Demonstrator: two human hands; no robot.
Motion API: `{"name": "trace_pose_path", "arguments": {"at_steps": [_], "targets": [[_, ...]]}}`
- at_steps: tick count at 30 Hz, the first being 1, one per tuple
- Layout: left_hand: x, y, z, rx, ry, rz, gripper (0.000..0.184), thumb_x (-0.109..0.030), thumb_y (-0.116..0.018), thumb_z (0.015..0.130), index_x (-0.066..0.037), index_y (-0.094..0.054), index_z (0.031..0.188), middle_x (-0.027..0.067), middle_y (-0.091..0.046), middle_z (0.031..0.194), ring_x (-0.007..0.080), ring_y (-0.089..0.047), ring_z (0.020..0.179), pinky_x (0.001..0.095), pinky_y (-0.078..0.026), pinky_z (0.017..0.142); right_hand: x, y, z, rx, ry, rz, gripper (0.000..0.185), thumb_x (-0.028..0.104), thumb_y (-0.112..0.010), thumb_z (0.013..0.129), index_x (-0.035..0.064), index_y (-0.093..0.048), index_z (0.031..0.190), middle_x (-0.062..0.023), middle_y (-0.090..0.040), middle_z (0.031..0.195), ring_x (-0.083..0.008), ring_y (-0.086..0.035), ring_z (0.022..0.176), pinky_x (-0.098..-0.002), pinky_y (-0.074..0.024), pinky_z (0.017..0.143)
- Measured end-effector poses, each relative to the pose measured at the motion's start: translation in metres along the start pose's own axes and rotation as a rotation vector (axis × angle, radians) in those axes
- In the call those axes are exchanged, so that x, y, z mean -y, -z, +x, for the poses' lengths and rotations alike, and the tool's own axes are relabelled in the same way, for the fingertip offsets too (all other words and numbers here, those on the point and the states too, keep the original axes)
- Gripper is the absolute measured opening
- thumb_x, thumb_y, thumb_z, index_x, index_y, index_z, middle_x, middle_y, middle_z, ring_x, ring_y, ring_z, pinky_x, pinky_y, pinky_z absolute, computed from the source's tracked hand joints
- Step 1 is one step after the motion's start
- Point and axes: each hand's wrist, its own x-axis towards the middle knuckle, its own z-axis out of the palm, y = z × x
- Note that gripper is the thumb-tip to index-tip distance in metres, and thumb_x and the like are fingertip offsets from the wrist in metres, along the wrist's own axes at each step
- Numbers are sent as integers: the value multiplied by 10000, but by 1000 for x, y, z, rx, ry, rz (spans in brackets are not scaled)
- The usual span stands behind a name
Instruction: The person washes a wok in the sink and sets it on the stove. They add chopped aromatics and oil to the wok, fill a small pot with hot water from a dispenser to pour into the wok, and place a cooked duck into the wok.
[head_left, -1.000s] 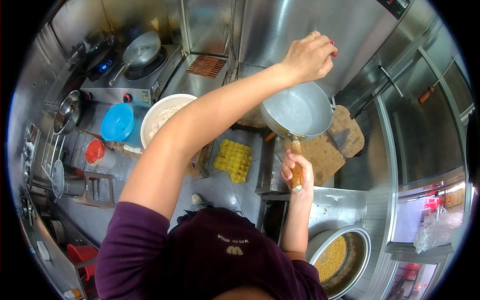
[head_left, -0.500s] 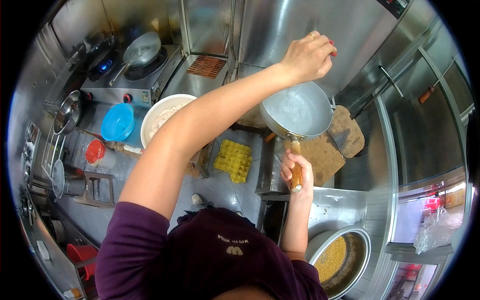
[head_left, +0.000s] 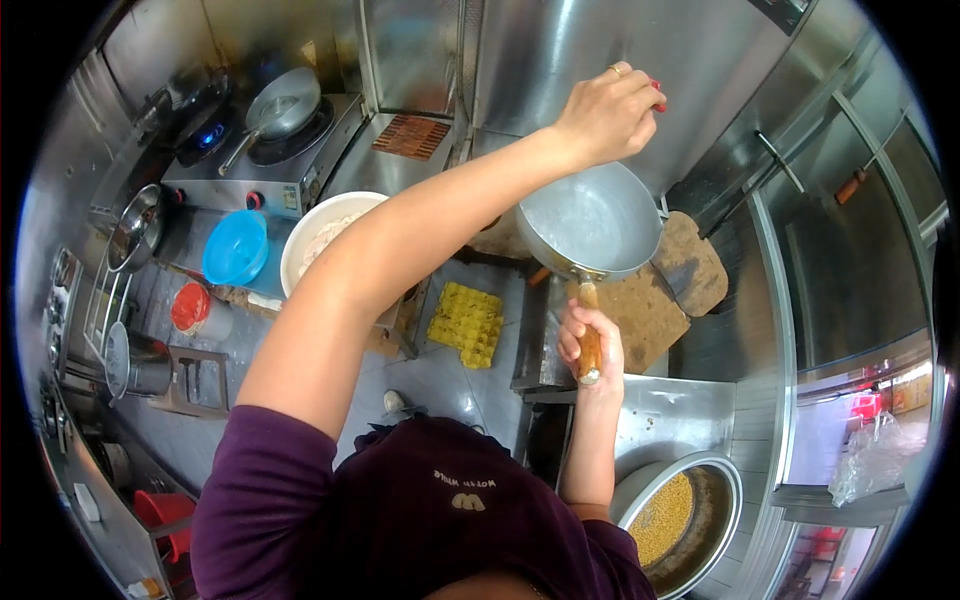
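Note:
My left arm reaches across to the upper right, and my left hand (head_left: pixel 612 112) hangs above the far rim of a metal pan. Its fingers are curled together, a ring on one; whatever they may hold is hidden. My right hand (head_left: pixel 598 338) grips the wooden handle of this deep grey metal pan (head_left: pixel 590 222), which is over the counter with its open side up. A pale, glossy patch shows inside the pan; I cannot tell if it is liquid. Beneath and beside the pan are worn brown boards (head_left: pixel 640 310).
A gas stove (head_left: pixel 235 190) at upper left has a lit burner and a lidded pan (head_left: pixel 284 105). Nearby stand a blue bowl (head_left: pixel 236 247) and a white tub (head_left: pixel 296 240) of pale food. Yellow egg trays (head_left: pixel 466 323) lie on the floor. A pot (head_left: pixel 728 470) of yellow grains stands lower right.
The pan and both hands have shifted very slightly left in view. The pale patch inside the pan looks fainter. My right hand keeps its grip on the handle.

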Motion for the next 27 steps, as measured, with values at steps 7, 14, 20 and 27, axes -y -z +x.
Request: {"name": "trace_pose_path", "arguments": {"at_steps": [7, 14, 20, 27], "targets": [[1, -1, 0, 13, -1, 0, 147, -95, -559, 700, -62, -607, 835, 39, -588, 818, 201, -550, 776, 310, -513, 596, 1, 1, 0, 4, -6, 1, 131, 114, -512, 766, 46, -489, 876, 13, -423, 556, -111, -389, 377, -229, -299, 354], [1, 0, 0, 15, -9, 10, 147, -98, -563, 699, -63, -609, 834, 41, -592, 827, 200, -555, 782, 305, -512, 606, 1, 4, 1, 21, -13, 8, 122, 114, -514, 767, 52, -492, 870, 14, -423, 555, -111, -393, 379, -228, -297, 358], [1, 1, 0, 27, -6, 13, 154, -99, -561, 699, -69, -608, 842, 40, -590, 835, 200, -554, 789, 310, -510, 618, 2, 3, 0, 11, -21, 8, 118, 120, -518, 768, 57, -491, 864, 20, -419, 552, -109, -389, 378, -230, -291, 356], [2, 2, 0, 43, -14, 16, 153, -97, -558, 705, -78, -607, 848, 29, -587, 839, 196, -554, 793, 308, -506, 629, 3, 4, 0, 14, -22, -10, 110, 127, -526, 763, 64, -495, 848, 25, -410, 550, -105, -383, 381, -230, -286, 356]]}}
